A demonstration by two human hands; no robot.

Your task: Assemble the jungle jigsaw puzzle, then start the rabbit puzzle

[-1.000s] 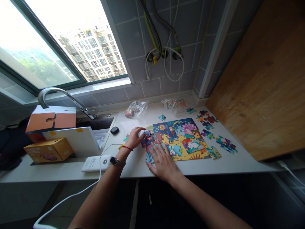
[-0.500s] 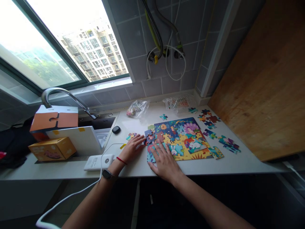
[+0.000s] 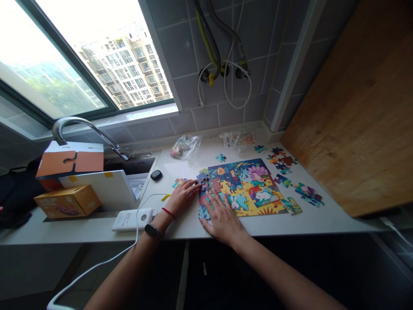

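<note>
Colourful cardboard jigsaw puzzle [image 3: 248,185] lay flat on the white bench [image 3: 322,221], mostly assembled. Its long axis ran left to right, stretching away to the right of both hands.

The left hand [image 3: 183,196] lay just left of the puzzle's left edge, fingers stretched out and close together. Their tips touched a small dark puzzle piece [image 3: 203,180] at the far-left corner, and nothing was gripped. The right hand [image 3: 223,218] rested palm down, fingers spread wide, on the near-left corner, covering the picture beneath it. Of the 2 hands, the left was nearer the dark piece, which sat just ahead of its fingertips.

Whether that piece was locked in or merely lying against its neighbours could not be made out. A few small stray pieces [image 3: 178,182] lay just beyond the left hand's knuckles, too small to count surely. Scattered spare pieces [image 3: 305,193] lay well right of the right hand, past the puzzle's right edge.
</note>
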